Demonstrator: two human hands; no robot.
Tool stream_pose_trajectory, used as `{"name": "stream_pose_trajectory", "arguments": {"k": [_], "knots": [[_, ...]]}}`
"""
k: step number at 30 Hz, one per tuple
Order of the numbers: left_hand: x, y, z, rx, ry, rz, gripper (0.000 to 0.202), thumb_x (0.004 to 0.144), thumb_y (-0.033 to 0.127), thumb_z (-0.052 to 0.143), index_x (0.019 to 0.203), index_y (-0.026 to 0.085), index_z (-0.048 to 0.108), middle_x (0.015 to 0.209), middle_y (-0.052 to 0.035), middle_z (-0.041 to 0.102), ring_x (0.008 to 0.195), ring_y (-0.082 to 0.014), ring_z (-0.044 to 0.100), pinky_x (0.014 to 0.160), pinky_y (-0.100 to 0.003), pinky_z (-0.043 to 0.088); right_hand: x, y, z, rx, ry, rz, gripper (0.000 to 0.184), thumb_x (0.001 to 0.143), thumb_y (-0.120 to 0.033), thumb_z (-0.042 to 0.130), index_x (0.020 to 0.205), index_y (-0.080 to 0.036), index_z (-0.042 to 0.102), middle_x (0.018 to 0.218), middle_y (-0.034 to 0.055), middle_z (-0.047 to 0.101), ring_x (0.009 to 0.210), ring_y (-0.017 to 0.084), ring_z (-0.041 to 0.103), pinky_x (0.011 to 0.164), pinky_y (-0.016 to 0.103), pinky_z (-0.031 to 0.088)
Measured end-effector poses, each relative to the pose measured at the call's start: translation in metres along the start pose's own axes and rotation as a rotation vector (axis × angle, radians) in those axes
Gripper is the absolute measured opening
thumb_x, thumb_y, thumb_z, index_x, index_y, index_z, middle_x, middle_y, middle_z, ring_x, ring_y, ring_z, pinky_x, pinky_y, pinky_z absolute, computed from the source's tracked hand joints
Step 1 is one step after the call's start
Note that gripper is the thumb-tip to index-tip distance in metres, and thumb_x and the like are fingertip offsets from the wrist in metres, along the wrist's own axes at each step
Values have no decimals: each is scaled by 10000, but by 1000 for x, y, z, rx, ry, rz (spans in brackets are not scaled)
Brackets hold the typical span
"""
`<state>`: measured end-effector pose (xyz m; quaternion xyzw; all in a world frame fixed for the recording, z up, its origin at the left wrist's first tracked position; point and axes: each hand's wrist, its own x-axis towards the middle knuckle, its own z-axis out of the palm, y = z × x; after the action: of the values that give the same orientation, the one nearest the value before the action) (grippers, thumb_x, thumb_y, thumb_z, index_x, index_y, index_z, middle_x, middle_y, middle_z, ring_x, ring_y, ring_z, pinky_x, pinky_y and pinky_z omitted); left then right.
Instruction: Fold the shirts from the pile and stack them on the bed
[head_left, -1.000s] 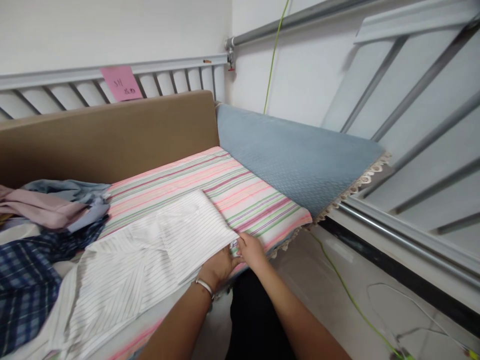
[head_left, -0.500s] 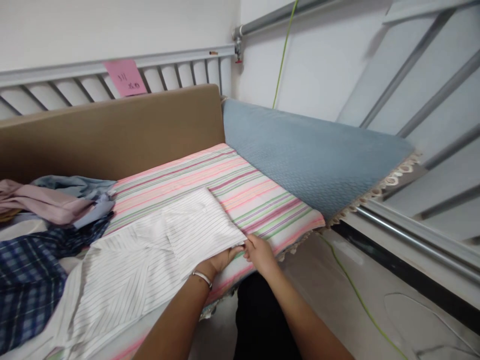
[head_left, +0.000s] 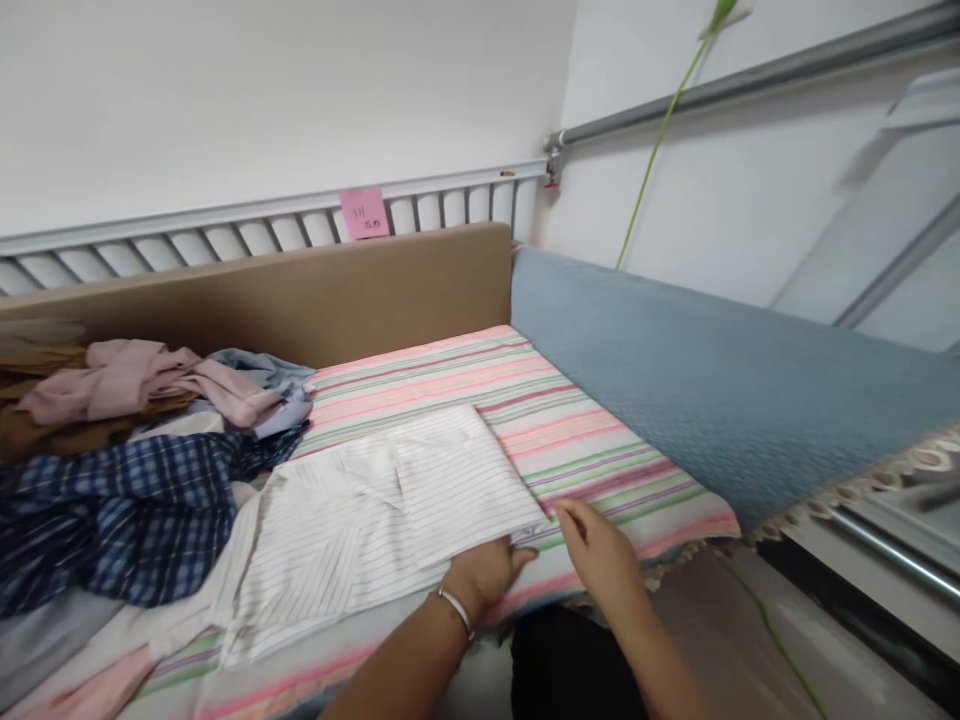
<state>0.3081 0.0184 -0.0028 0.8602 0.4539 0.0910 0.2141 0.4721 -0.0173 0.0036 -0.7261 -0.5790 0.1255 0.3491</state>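
A white shirt with thin dark stripes [head_left: 322,540] lies spread on the bed, its right end folded over into a flat panel [head_left: 465,490]. My left hand [head_left: 484,578], with a silver bangle at the wrist, reaches under the lower edge of this panel. Its thumb sticks out to the right, apart from the cloth, and the fingers are mostly hidden by the fabric. Just right of the panel's lower corner is my right hand [head_left: 596,545]. Its fingers are curled in, the tips close to the corner, with no cloth visible in them.
Crumpled clothes, among them a blue plaid garment [head_left: 142,510] and a pink one [head_left: 150,380], are heaped at left. Under the shirt is a striped sheet [head_left: 600,430]. A brown backboard [head_left: 390,280] and a blue padded side [head_left: 720,370] border the bed.
The view has swung left, showing more of the clothes heap. My hands have moved apart: the left slid further under the folded panel, the right came away from the shirt's corner.
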Motion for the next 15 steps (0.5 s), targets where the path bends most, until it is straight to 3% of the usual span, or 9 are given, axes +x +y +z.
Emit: {"name": "stream_pose_trajectory", "arguments": {"k": [2, 4, 6, 8, 10, 13, 15], "knots": [[-26, 1, -3, -3, -5, 21, 627, 851, 540, 427, 1363, 178, 404, 1368, -145, 478, 1267, -291, 417, 1064, -447, 313, 9, -22, 0, -19, 36, -212, 357, 904, -367, 366, 1091, -203, 621, 1132, 104, 643, 1086, 242, 563, 933, 378, 431], [-58, -5, -9, -12, -21, 101, 664, 831, 528, 480, 1397, 207, 347, 1440, -133, 391, 1320, -302, 345, 1092, -476, 266, 15, -47, 12, -86, -30, -410, 399, 913, -369, 381, 1230, -209, 565, 1330, 104, 519, 1272, 255, 413, 1045, 428, 333], [-95, -23, -18, -62, -41, 174, 573, 848, 474, 485, 1378, 287, 376, 1466, -69, 366, 1354, -278, 296, 1120, -493, 211, 16, -68, 36, -175, -136, -514, 449, 911, -392, 413, 1332, -251, 476, 1463, 81, 351, 1365, 269, 260, 1090, 480, 247], [-134, -55, -28, -159, 50, 119, 428, 880, 413, 448, 1300, 339, 471, 1424, -27, 434, 1337, -238, 338, 1128, -485, 212, 11, -78, 64, -243, -254, -547, 482, 901, -420, 441, 1366, -292, 428, 1502, 65, 266, 1387, 272, 197, 1098, 501, 208], [-173, -96, -39, -298, 340, -123, 368, 873, 390, 453, 1217, 303, 547, 1349, -55, 515, 1281, -229, 418, 1104, -467, 281, 3, -78, 89, -289, -335, -553, 494, 891, -431, 462, 1370, -319, 416, 1503, 58, 264, 1389, 270, 190, 1099, 509, 192], [-225, -158, -60, -568, 884, -645, 406, 767, 389, 584, 1116, 182, 577, 1229, -130, 575, 1156, -279, 522, 988, -473, 421, -7, -67, 113, -327, -347, -581, 509, 884, -424, 474, 1379, -341, 393, 1501, 54, 267, 1388, 268, 193, 1100, 508, 184], [-247, -187, -74, -826, 1081, -917, 404, 690, 347, 659, 1031, 145, 581, 1091, -129, 621, 992, -271, 602, 857, -442, 504, -8, -61, 117, -334, -318, -605, 505, 884, -417, 472, 1377, -341, 398, 1496, 54, 277, 1385, 268, 203, 1100, 500, 192]]}}
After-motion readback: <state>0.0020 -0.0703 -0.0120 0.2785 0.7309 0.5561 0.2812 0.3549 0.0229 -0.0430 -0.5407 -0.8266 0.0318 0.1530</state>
